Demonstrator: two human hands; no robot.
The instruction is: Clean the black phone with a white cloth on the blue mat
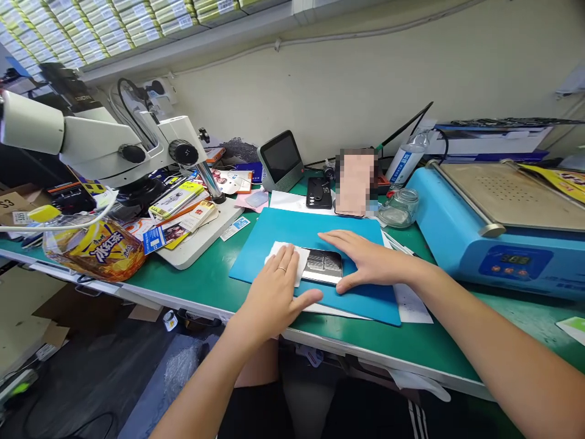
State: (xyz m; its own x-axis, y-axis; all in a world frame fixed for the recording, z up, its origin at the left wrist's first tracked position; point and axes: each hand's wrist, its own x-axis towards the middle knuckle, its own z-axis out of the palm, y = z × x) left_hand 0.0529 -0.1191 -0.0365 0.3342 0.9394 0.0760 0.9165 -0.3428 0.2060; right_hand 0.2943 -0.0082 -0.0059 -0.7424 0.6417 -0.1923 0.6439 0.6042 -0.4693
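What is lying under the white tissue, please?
A phone and the blue mat reach under the edges of the tissue. The left hand rests on top; how far the phone continues underneath is hidden.

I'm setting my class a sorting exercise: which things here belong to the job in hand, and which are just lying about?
Likely in the job:
phone, beside the right hand
white tissue or cloth, under the left hand
blue mat, under the phone

Likely just lying about:
yellow-labelled drink bottle
white microscope
glass jar
standing display
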